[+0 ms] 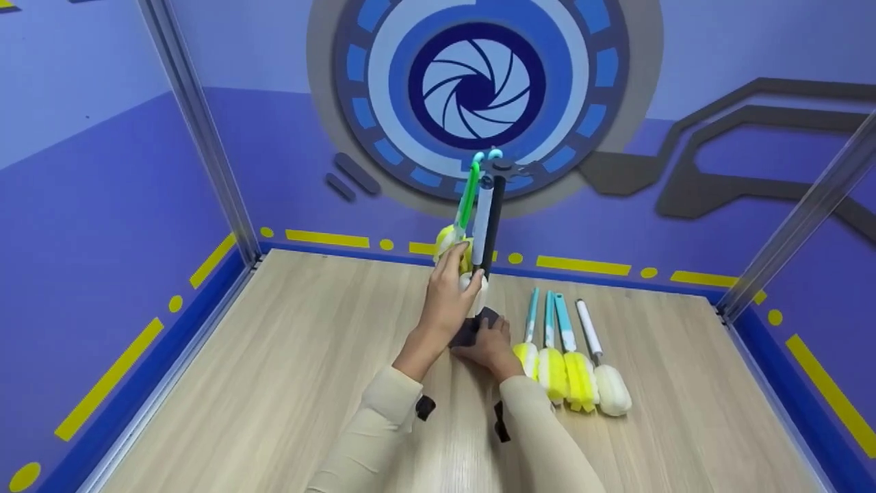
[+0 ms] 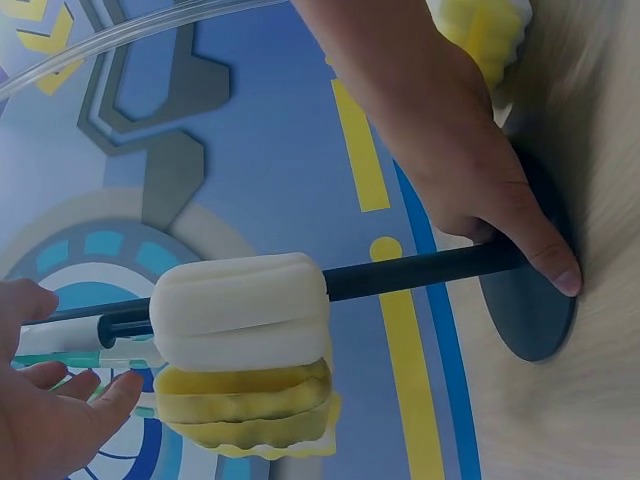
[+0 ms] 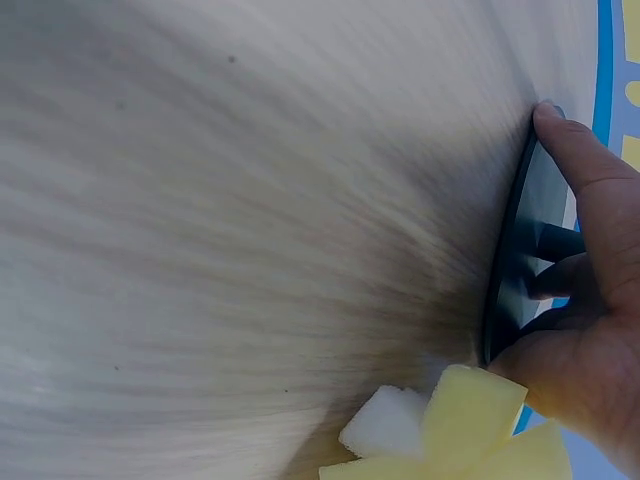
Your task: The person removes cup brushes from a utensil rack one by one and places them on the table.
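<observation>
A black stand (image 1: 499, 205) has several bottle brushes hanging from its hooked top, handles up. A white sponge brush head (image 2: 240, 315) hangs against the pole, and yellow-and-white heads (image 2: 245, 400) hang beside it. My left hand (image 1: 445, 291) is at the hanging brushes, fingers loosely extended around the white brush handle (image 2: 75, 338) without closing on it. Down at the foot, my right hand (image 1: 491, 348) grips the round black base (image 2: 530, 320), its thumb pressing the top near the edge and other fingers curled by the pole.
To the right on the wooden table (image 1: 684, 411) lie three yellow-and-white sponge brushes (image 1: 553, 373) with teal handles, and one white sponge brush (image 1: 612, 390). A blue patterned wall (image 1: 274, 150) rises behind, with metal posts (image 1: 205, 130) at the corners.
</observation>
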Tool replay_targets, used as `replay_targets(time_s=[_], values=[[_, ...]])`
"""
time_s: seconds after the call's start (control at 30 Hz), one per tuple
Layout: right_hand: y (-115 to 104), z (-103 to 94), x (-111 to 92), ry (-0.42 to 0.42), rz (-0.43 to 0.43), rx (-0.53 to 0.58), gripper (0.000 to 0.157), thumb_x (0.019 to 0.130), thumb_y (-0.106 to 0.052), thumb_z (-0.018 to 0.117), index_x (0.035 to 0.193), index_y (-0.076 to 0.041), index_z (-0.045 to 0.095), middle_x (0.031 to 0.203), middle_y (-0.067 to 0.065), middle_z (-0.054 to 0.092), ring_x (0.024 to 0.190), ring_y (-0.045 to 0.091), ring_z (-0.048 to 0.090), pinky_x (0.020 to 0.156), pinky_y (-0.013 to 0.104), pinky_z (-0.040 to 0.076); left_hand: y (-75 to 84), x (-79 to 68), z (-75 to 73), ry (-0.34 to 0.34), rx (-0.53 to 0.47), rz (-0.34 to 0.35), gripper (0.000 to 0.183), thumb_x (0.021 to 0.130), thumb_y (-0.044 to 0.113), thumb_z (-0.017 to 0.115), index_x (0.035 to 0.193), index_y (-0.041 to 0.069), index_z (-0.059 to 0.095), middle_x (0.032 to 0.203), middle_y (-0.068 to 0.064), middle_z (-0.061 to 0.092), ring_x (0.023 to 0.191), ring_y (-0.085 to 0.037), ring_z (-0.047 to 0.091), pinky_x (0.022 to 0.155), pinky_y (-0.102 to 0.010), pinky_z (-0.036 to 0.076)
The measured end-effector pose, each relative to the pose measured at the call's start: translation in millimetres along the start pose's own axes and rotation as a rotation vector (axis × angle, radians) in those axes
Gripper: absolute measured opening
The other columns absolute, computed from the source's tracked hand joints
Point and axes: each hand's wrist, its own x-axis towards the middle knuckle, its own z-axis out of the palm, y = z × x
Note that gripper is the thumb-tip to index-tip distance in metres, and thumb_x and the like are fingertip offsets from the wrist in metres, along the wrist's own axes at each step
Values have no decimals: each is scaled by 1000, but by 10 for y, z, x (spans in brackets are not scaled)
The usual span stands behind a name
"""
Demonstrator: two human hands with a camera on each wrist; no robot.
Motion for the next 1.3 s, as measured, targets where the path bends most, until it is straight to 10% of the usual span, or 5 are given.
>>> replay_targets(time_s=[0.5, 1.3], values=[[-7, -1, -45, 17, -3, 63, 111, 84, -57, 77, 154, 13, 27, 158, 43, 10, 150, 53, 10, 120, 54, 26, -10, 163, 85, -17, -110, -84, 46, 100, 16, 67, 141, 4, 52, 133, -15, 59, 115, -26, 66, 94, -33, 56], [-14, -14, -49, 25, -7, 38, 110, 84, -57, 77, 154, 12, 27, 158, 42, 11, 150, 53, 12, 119, 56, 25, -48, 202, 112, -6, -104, -37, 35, 102, 10, 61, 136, 3, 56, 123, -13, 64, 106, -21, 66, 87, -26, 56]])
